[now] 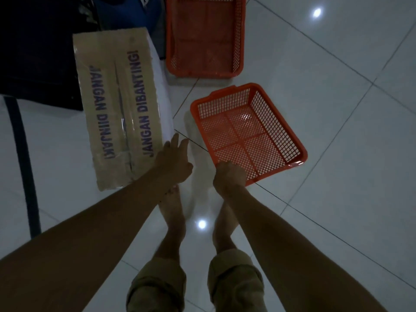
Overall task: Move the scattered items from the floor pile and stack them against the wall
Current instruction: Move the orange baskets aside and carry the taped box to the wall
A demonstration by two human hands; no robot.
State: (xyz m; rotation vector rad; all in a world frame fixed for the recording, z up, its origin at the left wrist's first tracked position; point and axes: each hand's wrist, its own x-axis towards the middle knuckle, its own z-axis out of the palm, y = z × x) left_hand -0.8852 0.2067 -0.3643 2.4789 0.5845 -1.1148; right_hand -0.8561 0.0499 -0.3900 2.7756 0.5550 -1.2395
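The right hand (229,174) grips the near rim of an orange mesh basket (247,131), which hangs tilted just above the tiled floor (337,109), its far corner low near the tiles. The left hand (174,161) is released, fingers spread and pointing forward beside the corner of a cardboard box (119,104), holding nothing. The basket looks like thin moulded plastic: light, fairly stiff but likely to flex when held by one edge, and not fragile. The solid rolled rim seems the best place to hold, since the lattice walls would dig into fingers. A second orange basket (204,37) lies farther ahead on the floor, and the two probably nest. The box looks bulkier and likely needs both hands.
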